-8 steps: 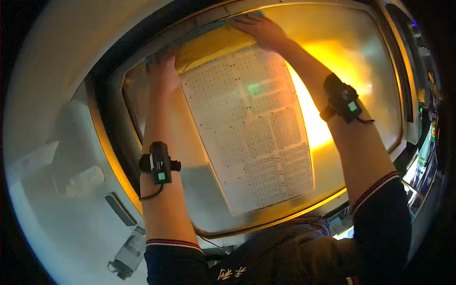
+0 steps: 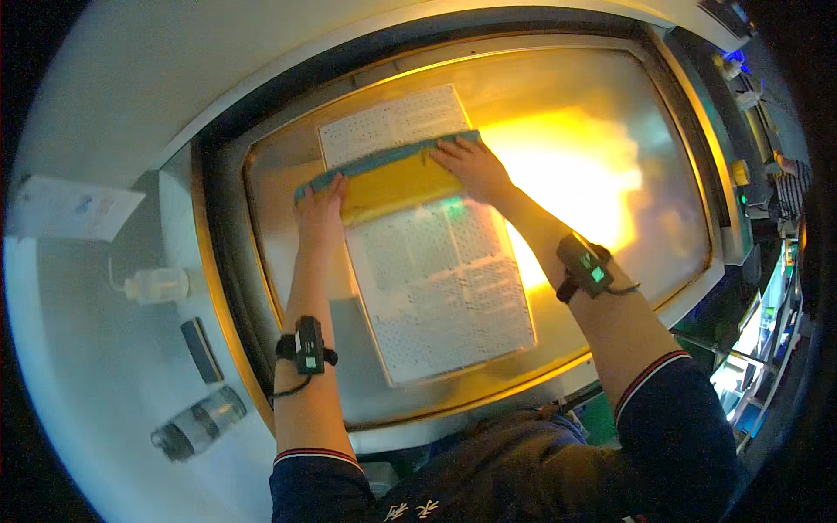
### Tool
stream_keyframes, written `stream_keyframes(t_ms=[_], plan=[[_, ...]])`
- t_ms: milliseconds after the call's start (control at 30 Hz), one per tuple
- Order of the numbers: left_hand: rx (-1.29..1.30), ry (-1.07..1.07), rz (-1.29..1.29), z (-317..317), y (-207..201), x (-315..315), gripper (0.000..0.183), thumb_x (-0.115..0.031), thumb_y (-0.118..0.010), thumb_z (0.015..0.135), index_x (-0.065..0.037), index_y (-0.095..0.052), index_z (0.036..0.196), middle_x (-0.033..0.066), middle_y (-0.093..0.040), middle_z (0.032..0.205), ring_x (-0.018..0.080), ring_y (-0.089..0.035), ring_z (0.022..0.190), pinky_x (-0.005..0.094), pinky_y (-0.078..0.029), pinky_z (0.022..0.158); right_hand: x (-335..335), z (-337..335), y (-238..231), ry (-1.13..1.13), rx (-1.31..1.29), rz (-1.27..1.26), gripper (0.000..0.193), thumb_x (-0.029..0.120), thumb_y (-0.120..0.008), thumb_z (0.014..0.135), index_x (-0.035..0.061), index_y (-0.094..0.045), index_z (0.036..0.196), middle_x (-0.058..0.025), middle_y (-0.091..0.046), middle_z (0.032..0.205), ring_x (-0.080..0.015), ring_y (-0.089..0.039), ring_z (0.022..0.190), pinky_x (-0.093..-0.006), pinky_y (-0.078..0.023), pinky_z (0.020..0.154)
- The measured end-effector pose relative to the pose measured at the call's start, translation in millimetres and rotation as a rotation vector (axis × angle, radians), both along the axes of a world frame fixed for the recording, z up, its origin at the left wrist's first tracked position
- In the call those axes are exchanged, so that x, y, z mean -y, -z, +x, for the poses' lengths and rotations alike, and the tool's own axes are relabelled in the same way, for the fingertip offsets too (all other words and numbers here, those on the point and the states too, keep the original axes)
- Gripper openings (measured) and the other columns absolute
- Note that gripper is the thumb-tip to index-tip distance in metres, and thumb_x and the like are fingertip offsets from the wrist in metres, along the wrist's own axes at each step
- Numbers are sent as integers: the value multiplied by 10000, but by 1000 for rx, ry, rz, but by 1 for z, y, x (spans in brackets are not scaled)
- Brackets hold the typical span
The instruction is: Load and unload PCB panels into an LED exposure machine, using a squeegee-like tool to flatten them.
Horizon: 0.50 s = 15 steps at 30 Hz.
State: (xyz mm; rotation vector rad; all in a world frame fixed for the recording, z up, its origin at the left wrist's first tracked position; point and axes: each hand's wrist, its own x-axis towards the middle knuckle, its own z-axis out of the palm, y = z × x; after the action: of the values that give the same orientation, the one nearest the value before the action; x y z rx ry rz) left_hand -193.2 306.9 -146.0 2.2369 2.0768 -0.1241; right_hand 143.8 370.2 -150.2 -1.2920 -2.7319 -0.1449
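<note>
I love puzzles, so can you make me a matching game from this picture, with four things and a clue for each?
Things:
1. Long bar
2. Dotted sheet
3. Clear bottle
4. Left hand

Clues:
A. Low on the picture's left
B. Yellow and blue
C. Touching the bar's left end
D. White, showing above and below the bar

Right pairs: 1-B, 2-D, 3-A, 4-C

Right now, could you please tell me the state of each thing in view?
White rectangular dotted panel: lying on the silver metal surface, partly covered.
Long yellow-and-teal pad: lying across the panel.
Left hand: on the pad's left end.
Right hand: on its right end.
Black boxy right-forearm device: strapped on, green light lit.
Clear dark-banded bottle: standing or lying, I cannot tell.
</note>
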Motion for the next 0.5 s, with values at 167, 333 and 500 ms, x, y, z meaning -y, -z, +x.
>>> stream_keyframes(t_ms=[167, 333, 500], plan=[[94, 1, -326, 95, -46, 179, 694, -82, -538, 864, -202, -308, 1508, 127, -403, 1501, 437, -381, 1351, 693, -225, 1088, 181, 93, -26, -111, 87, -240, 743, 49, -688, 701, 124, -446, 1400, -97, -499, 1355, -308, -479, 1226, -428, -402, 999], [50, 192, -725, 182, -90, 378, 780, -85, -598, 821, -290, -297, 1511, 0, -310, 1567, 475, -315, 1377, 705, -171, 1101, 399, 200, -62, -228, -23, -612, 610, 138, -571, 840, 139, -409, 1429, -102, -454, 1455, -394, -423, 1324, -542, -385, 1035], [165, 146, -583, 167, -54, 395, 776, -93, -587, 818, -287, -295, 1510, -75, -251, 1588, 493, -267, 1396, 725, -202, 1075, 407, 199, -63, -162, -95, -576, 622, 106, -567, 813, 107, -424, 1418, -104, -465, 1446, -341, -446, 1320, -508, -371, 1067]])
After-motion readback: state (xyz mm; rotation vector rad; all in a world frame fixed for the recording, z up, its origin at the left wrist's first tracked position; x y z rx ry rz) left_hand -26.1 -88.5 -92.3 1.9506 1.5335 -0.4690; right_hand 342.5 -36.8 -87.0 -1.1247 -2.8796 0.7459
